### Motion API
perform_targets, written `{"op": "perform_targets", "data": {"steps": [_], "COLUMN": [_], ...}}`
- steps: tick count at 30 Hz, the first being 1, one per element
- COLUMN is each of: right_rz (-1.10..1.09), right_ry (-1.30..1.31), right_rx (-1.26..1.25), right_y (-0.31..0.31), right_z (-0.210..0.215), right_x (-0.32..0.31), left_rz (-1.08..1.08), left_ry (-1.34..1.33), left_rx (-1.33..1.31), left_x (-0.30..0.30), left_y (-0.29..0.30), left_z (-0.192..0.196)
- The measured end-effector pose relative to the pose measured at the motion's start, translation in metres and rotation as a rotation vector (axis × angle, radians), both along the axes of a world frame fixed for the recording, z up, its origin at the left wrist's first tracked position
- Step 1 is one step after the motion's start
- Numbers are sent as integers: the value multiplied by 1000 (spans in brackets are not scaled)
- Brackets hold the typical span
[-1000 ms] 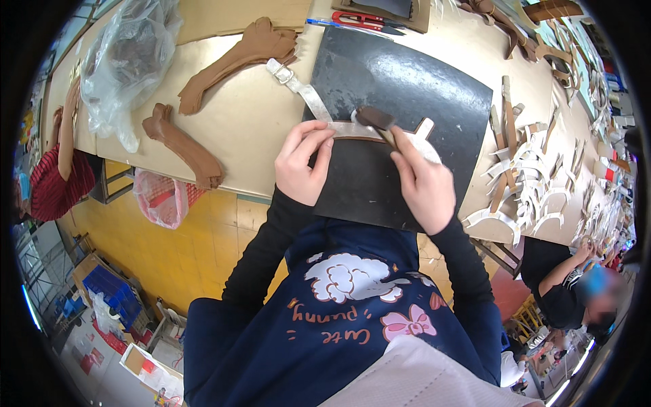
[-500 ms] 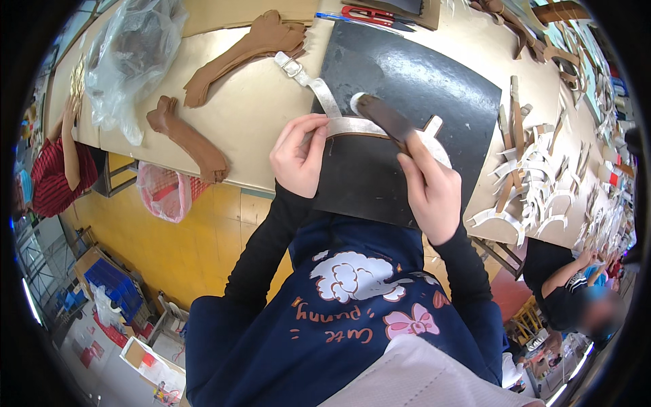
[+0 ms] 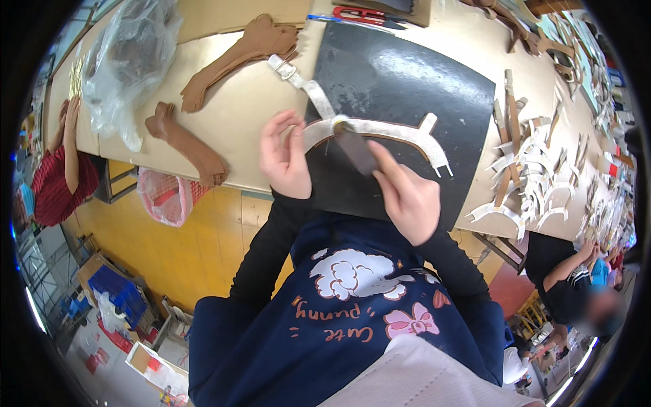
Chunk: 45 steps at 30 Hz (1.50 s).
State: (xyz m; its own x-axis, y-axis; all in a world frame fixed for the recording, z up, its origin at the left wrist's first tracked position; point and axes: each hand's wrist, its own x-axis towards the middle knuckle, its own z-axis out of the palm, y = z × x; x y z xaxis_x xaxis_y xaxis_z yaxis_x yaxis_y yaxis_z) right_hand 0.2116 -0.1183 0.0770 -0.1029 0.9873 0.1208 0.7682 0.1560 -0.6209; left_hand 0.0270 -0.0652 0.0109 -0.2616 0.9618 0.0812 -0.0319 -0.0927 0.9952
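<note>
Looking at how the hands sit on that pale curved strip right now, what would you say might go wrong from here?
The dark flat tool in the right hand works close to the left hand, whose fingertips pin the pale curved strap-shaped piece; a slip could catch them. The piece lies near the front edge of the black cutting mat, so it may slide towards the person. A loose grip could also let it shift and spoil the stroke.

Surface: long, pale tan, running to the far right corner.
Floor: yellow boards under the surface's near edge.
Storage: blue crate on the floor, lower left.
Light: bright, even.
</note>
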Motion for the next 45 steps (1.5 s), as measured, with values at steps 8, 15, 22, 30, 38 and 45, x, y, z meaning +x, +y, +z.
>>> {"op": "perform_targets", "data": {"steps": [8,15,22,30,38,45], "right_rz": [-79,-335,-239,-326,-518,-775], "right_ry": [273,83,-84,85,-67,-288], "right_rx": [74,-151,-124,-131,-49,-251], "right_y": [-22,-31,-54,-62,-71,-67], "right_z": [23,13,3,6,-14,-19], "right_x": [29,54,62,68,121,151], "left_rz": [-81,-693,-691,-638,-750,-793], "left_ry": [258,916,995,961,931,534], "left_rx": [239,462,456,406,253,68], "left_x": [2,26,32,52,63,73], "left_y": [-6,4,8,8,19,23], "left_z": [-3,7,9,15,13,47]}}
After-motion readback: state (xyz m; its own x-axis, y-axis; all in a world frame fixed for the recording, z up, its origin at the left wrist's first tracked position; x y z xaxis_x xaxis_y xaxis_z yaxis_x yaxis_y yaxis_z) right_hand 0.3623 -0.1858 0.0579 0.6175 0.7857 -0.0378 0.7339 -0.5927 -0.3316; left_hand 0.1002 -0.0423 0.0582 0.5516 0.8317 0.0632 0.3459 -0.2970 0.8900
